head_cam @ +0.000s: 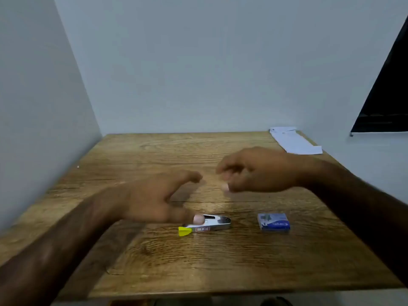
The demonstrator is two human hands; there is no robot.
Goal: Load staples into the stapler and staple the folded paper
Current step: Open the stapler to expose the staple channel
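Observation:
A small silver stapler (212, 225) with a yellow end lies on the wooden table (198, 261) near the middle front. My left hand (154, 197) hovers just above and left of it, fingers spread, thumb tip over the stapler's back; both hands are blurred. My right hand (258, 171) floats above the table further back, fingers loosely curled, nothing visible in it. A blue staple box (273, 221) rests to the right of the stapler. White folded paper (293, 140) lies at the far right corner.
Pale walls close the table in at the left and back. A dark window frame (388, 102) sits on the right wall. The table's front edge runs close to me.

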